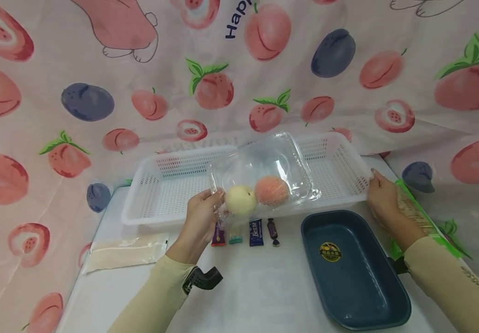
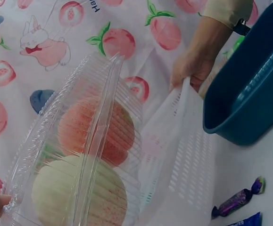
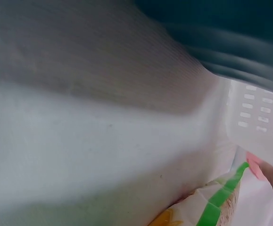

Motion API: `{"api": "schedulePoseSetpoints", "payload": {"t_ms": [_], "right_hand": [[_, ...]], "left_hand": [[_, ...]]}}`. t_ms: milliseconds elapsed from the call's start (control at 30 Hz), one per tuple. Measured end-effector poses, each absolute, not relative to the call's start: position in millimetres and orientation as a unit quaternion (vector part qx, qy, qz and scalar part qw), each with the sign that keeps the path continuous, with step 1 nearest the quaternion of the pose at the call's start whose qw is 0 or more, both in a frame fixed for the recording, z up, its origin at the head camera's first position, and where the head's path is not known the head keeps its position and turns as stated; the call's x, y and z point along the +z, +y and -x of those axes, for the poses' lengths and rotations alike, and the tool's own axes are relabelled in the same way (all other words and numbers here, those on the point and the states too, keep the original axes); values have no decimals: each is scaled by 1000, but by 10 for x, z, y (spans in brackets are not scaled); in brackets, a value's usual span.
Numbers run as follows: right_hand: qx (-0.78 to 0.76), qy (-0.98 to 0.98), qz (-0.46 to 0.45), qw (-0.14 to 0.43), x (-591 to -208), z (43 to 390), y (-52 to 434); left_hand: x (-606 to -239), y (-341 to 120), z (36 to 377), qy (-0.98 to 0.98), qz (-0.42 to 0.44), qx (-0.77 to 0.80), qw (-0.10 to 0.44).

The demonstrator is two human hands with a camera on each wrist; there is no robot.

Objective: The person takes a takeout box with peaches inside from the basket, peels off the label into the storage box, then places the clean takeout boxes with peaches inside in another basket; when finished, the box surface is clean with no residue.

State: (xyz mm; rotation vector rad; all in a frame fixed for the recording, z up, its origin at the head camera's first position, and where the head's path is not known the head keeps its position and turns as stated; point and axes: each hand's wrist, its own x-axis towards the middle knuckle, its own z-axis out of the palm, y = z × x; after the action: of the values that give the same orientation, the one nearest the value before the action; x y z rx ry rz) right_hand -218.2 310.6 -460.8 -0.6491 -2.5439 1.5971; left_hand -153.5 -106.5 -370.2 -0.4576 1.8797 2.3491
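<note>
**Head view: clamshell up, basket steadied**

Your left hand [image 1: 201,213] has its fingers curled round the near end of the clear clamshell box [image 1: 264,172], lifted over the white basket [image 1: 160,185] — a pale peach [image 1: 241,200] sits nearest your fingers, a pink peach [image 1: 272,190] just beyond it. Your right hand [image 1: 383,196] grips the basket's right rim, fingers wrapped on the edge. Below your left fingers four wrapped candies [image 1: 256,232] lie on the tabletop [image 1: 256,291]; the blue tray [image 1: 353,273] lies between your hands.
</note>
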Motion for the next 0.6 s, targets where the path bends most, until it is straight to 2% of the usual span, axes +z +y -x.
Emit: {"api": "schedulePoseSetpoints", "payload": {"t_ms": [400, 600], "right_hand": [[484, -850, 196, 68, -4674, 2215, 3092], [485, -851, 191, 65, -4663, 2196, 3112]], "left_hand": [[-3732, -693, 2041, 638, 164, 751, 48], [-3744, -487, 2234, 667, 145, 729, 47]]}}
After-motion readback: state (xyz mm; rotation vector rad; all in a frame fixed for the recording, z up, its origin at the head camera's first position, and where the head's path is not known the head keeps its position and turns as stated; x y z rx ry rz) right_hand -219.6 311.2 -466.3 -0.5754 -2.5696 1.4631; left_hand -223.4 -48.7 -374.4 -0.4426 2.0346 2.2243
